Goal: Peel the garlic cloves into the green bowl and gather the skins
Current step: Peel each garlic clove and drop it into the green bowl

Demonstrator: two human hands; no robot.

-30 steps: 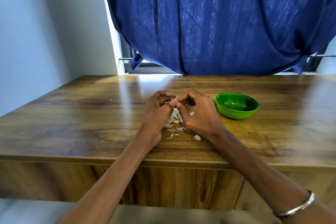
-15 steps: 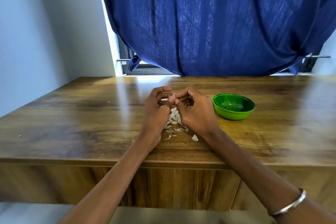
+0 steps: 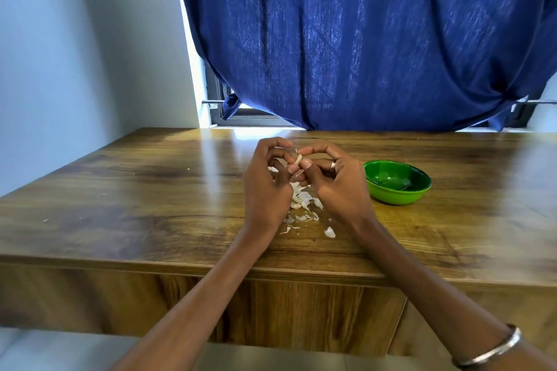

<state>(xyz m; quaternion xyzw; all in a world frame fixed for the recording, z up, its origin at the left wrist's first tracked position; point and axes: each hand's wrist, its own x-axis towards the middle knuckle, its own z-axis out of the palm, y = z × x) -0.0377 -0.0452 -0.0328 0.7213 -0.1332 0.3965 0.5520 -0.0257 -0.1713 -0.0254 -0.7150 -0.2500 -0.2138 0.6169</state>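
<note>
Both hands work one garlic clove (image 3: 298, 159) above the skins (image 3: 303, 200) heaped on the table (image 3: 150, 205); our left hand (image 3: 266, 187) pinches it, our right hand (image 3: 334, 182) grips its other side; we should steady it with the left, strip papery skin onto the heap, then drop it into the green bowl (image 3: 397, 182) just right.
</note>
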